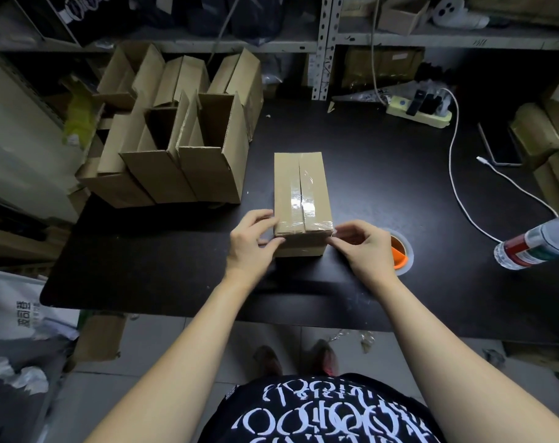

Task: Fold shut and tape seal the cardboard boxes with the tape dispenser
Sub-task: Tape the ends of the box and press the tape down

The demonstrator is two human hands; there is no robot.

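- Head view, task's thing: the cardboard box (302,199) lies flaps-shut on the black table (383,174). Clear tape (300,203) runs down its centre seam, and a band crosses its near end.
- Head view, left hand (252,241): it grips the box's near left corner, fingers curled on the side and thumb pressed to the near face.
- Head view, right hand (361,247): thumb and forefinger are curled together at the box's near right corner, pinching the tape where it wraps round.
- Head view, other things: the tape dispenser (403,254), orange-cored, lies just right of the box, partly hidden by the right hand. The open boxes (182,155) stand left of and beyond the box.
- Step in hand, as I judge it: smoothing down the tape ends, so this box is nearly sealed.
- Next move: likely rub the corners flat and set the box aside. Then draw an open box in, which needs both hands for the flaps before reaching right for the dispenser.
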